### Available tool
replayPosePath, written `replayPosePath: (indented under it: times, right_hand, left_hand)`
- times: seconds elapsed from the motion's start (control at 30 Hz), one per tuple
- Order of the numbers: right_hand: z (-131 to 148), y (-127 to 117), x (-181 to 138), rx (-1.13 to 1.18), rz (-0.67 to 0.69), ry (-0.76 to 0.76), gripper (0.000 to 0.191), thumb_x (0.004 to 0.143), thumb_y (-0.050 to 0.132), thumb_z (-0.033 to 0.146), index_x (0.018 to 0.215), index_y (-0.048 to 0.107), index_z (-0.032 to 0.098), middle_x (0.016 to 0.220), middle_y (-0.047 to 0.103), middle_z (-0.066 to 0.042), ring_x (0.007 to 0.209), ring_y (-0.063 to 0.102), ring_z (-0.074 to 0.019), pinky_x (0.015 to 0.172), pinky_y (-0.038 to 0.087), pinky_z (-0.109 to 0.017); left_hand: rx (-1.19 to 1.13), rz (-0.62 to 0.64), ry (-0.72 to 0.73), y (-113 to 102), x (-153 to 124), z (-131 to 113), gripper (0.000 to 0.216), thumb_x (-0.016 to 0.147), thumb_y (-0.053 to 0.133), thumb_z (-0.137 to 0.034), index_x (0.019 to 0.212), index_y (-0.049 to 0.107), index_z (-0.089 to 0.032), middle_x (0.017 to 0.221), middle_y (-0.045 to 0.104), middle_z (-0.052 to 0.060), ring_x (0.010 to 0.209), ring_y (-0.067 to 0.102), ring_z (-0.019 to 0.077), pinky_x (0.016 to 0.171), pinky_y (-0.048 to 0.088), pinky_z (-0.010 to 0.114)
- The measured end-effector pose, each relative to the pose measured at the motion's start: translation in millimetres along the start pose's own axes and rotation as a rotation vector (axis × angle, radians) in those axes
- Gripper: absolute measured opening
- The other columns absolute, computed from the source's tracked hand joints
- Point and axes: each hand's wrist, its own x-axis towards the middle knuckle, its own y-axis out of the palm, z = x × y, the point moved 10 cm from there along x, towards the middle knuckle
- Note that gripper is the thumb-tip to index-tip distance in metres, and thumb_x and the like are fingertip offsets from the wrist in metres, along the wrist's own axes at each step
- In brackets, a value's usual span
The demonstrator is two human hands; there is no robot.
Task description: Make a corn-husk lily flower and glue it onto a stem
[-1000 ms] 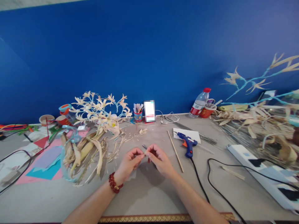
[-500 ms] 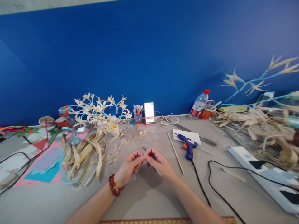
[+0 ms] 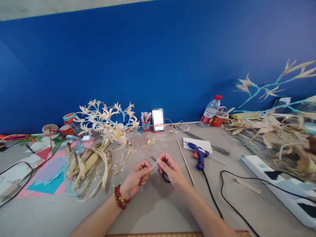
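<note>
My left hand (image 3: 138, 176), with a red bead bracelet at the wrist, is pinched on one end of a thin pale husk strip (image 3: 154, 163). My right hand (image 3: 171, 169) is closed in a pinch on the strip's other end, a little apart from the left. Both hover just above the grey table (image 3: 153, 204) near its middle. Small scissors (image 3: 153, 159) lie on the table right behind the strip, partly hidden by my fingers.
A pile of corn husks (image 3: 91, 161) and a husk-flower branch (image 3: 106, 117) lie to the left, with coloured paper (image 3: 49, 174). To the right are a wooden stick (image 3: 185, 162), a blue glue gun (image 3: 198, 154) with black cord, a power strip (image 3: 278, 184), a bottle (image 3: 209, 113) and more husk branches.
My hands have drawn slightly apart, so the pale strip now shows stretched between the two pinches. The view has shifted a little.
</note>
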Motion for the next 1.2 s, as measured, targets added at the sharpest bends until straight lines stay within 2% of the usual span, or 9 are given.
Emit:
replayPosePath:
  times: [0.1, 0.2, 0.4, 0.5, 0.6, 0.7, 0.87, 1.03, 1.2]
  right_hand:
    - [-2, 5, 0, -0.007, 0.034, 0.012, 0.025, 0.080, 0.065, 0.043, 0.084, 0.055, 0.021, 0.066, 0.051, 0.004, 0.055, 0.049, -0.0101, 0.056, 0.045, -0.023]
    - [-6, 10, 0, -0.081, 0.085, 0.015, 0.026, 0.077, 0.068, 0.043, 0.080, 0.058, 0.020, 0.069, 0.053, 0.002, 0.059, 0.050, -0.0107, 0.055, 0.045, -0.022]
    - [-1, 3, -1, -0.191, 0.026, 0.006, 0.027, 0.079, 0.065, 0.046, 0.078, 0.058, 0.020, 0.069, 0.053, 0.002, 0.059, 0.049, -0.0109, 0.055, 0.043, -0.022]
    - [0, 3, -2, -0.190, 0.025, 0.018, 0.028, 0.079, 0.065, 0.047, 0.078, 0.058, 0.020, 0.068, 0.053, 0.002, 0.057, 0.048, -0.0104, 0.054, 0.043, -0.022]
    - [-5, 7, -3, -0.201, 0.085, 0.029, 0.026, 0.078, 0.067, 0.044, 0.088, 0.062, 0.020, 0.070, 0.058, 0.001, 0.061, 0.052, -0.0116, 0.057, 0.044, -0.023]
    - [-7, 9, -3, -0.267, 0.115, 0.024, 0.024, 0.079, 0.066, 0.041, 0.090, 0.066, 0.020, 0.072, 0.063, -0.001, 0.062, 0.054, -0.0125, 0.058, 0.043, -0.024]
    - [1, 1, -3, -0.338, 0.026, -0.015, 0.020, 0.079, 0.066, 0.039, 0.079, 0.068, 0.019, 0.068, 0.062, 0.000, 0.057, 0.052, -0.0112, 0.054, 0.039, -0.022]
    - [-3, -2, -3, -0.288, 0.002, 0.020, 0.023, 0.079, 0.065, 0.043, 0.079, 0.065, 0.020, 0.059, 0.056, 0.003, 0.054, 0.051, -0.0114, 0.052, 0.038, -0.022]
    - [-4, 3, -2, -0.234, 0.045, 0.028, 0.026, 0.078, 0.065, 0.045, 0.083, 0.065, 0.020, 0.064, 0.058, 0.001, 0.057, 0.053, -0.0123, 0.054, 0.041, -0.023]
  left_hand:
    - [-0.029, 0.010, -0.005, 0, 1, 1, 0.023, 0.078, 0.067, -0.033, 0.076, 0.050, -0.018, 0.047, 0.023, -0.012, 0.041, 0.010, 0.0036, 0.038, 0.006, 0.017]
    - [-0.040, 0.000, -0.009, -1, 0, 3, 0.025, 0.078, 0.068, -0.035, 0.077, 0.050, -0.018, 0.047, 0.022, -0.012, 0.040, 0.010, 0.0034, 0.038, 0.006, 0.017]
    - [0.064, -0.072, -0.015, -6, 0, 2, 0.029, 0.077, 0.065, -0.042, 0.076, 0.052, -0.015, 0.059, 0.050, -0.005, 0.038, 0.015, 0.0004, 0.038, 0.005, 0.019]
    - [0.102, -0.083, 0.002, -7, 0, 0, 0.029, 0.076, 0.067, -0.041, 0.074, 0.054, -0.015, 0.050, 0.039, -0.008, 0.039, 0.017, 0.0020, 0.039, 0.005, 0.020]
    - [0.093, -0.090, 0.027, -8, -1, -3, 0.028, 0.076, 0.067, -0.041, 0.074, 0.054, -0.016, 0.048, 0.031, -0.010, 0.041, 0.016, 0.0036, 0.041, 0.006, 0.020]
    - [0.102, -0.102, 0.040, -7, -3, -5, 0.030, 0.075, 0.068, -0.041, 0.072, 0.053, -0.016, 0.048, 0.031, -0.010, 0.042, 0.015, 0.0041, 0.042, 0.006, 0.021]
    - [0.198, -0.139, 0.086, -7, -6, -12, 0.030, 0.076, 0.067, -0.044, 0.077, 0.057, -0.015, 0.047, 0.027, -0.011, 0.042, 0.017, 0.0048, 0.042, 0.009, 0.023]
    - [0.243, -0.166, 0.137, -9, -6, -17, 0.033, 0.075, 0.067, -0.047, 0.073, 0.058, -0.016, 0.044, 0.028, -0.010, 0.041, 0.018, 0.0052, 0.042, 0.009, 0.023]
    - [0.287, -0.211, 0.160, -11, -6, -20, 0.036, 0.072, 0.068, -0.050, 0.072, 0.059, -0.015, 0.046, 0.029, -0.010, 0.043, 0.019, 0.0052, 0.043, 0.011, 0.022]
